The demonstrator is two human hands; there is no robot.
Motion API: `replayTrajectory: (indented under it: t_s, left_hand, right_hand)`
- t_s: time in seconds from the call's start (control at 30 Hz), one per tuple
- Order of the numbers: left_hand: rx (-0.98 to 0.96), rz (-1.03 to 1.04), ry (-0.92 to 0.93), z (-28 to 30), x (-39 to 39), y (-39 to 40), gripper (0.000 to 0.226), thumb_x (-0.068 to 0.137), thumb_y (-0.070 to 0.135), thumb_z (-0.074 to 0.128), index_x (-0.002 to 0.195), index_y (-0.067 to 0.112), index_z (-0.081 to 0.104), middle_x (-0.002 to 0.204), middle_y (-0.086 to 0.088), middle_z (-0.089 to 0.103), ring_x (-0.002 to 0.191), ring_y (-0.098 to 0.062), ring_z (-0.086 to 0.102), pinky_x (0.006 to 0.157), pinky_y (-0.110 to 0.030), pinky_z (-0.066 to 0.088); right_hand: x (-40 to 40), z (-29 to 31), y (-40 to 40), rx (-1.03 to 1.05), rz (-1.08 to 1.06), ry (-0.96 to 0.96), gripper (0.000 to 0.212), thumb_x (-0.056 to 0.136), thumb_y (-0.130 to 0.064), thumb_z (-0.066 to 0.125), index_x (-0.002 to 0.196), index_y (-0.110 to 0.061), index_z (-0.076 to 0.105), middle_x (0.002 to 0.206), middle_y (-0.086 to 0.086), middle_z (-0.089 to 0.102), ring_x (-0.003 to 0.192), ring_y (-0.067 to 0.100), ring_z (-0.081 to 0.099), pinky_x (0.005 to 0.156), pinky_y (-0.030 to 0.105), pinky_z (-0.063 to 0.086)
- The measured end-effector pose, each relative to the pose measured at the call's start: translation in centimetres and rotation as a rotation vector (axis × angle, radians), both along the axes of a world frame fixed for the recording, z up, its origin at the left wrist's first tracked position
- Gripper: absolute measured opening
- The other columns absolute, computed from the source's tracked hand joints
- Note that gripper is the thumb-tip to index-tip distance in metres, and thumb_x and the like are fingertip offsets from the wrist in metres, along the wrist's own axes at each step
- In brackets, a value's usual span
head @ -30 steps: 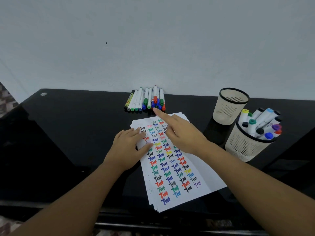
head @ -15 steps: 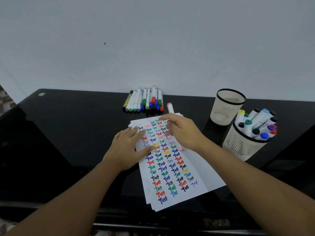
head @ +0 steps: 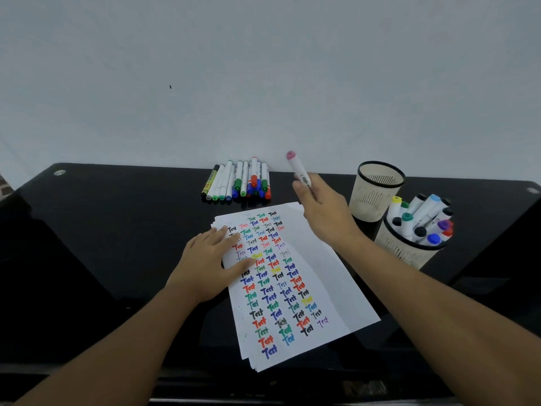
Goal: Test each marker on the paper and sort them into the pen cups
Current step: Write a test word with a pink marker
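My right hand (head: 320,210) grips a white marker with a pink cap (head: 297,166), raised above the far edge of the paper stack (head: 328,276) with its cap pointing up. My left hand (head: 209,263) presses flat on the left side of the top sheet, which is covered with coloured "Test" marks. Several capped markers (head: 241,183) lie in a row by the wall. An empty beige mesh cup (head: 376,190) stands at the right. In front of it a second cup (head: 405,252) holds several markers.
The black glossy table (head: 117,235) stands against a pale wall. Its front edge runs just below the paper stack. Both cups stand close together at the right of the paper.
My right hand picked a pink-capped marker from beside the row and lifted it up and to the right. My left hand stayed pressed on the paper.
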State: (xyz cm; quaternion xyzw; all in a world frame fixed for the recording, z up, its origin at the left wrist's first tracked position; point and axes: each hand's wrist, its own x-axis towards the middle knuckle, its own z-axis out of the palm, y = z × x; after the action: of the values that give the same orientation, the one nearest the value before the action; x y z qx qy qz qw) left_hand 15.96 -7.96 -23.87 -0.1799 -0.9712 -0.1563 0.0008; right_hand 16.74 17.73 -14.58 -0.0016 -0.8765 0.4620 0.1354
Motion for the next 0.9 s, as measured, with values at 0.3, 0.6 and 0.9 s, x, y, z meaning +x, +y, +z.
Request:
replayTrajectory:
  t_s: [0.3,0.6,0.9]
  left_hand:
    - [0.002,-0.001,-0.017,0.0,-0.2,-0.1,0.11,0.068,0.102,0.013,0.157,0.039,0.031,0.167,0.008,0.021,0.155,-0.013,0.013,0.127,-0.042,0.009]
    - [0.013,0.004,-0.016,0.1,-0.2,0.0,0.092,0.081,0.09,0.032,0.156,0.038,0.033,0.167,0.009,0.021,0.154,-0.012,0.015,0.126,-0.039,0.008]
    - [0.04,0.007,-0.009,-0.2,-0.2,-0.1,0.107,0.069,0.101,0.019,0.155,0.039,0.036,0.166,0.009,0.024,0.153,-0.012,0.018,0.126,-0.04,0.013]
  right_hand:
    - [-1.5,5.9,1.9,0.379,-0.155,0.125,0.03,0.107,-0.04,0.048,0.102,-0.012,0.06,0.086,0.004,0.068,0.082,0.027,0.064,0.071,0.041,0.051]
    - [-3.2,10.1,10.2,0.431,-0.392,0.055,0.022,0.103,-0.034,0.059,0.111,-0.015,0.052,0.098,0.003,0.067,0.088,0.026,0.062,0.074,0.038,0.046]
    - [-4.0,8.0,14.1,0.434,-0.402,-0.068,0.026,0.098,-0.035,0.067,0.11,-0.014,0.059,0.103,0.004,0.065,0.086,0.021,0.061,0.071,0.036,0.047]
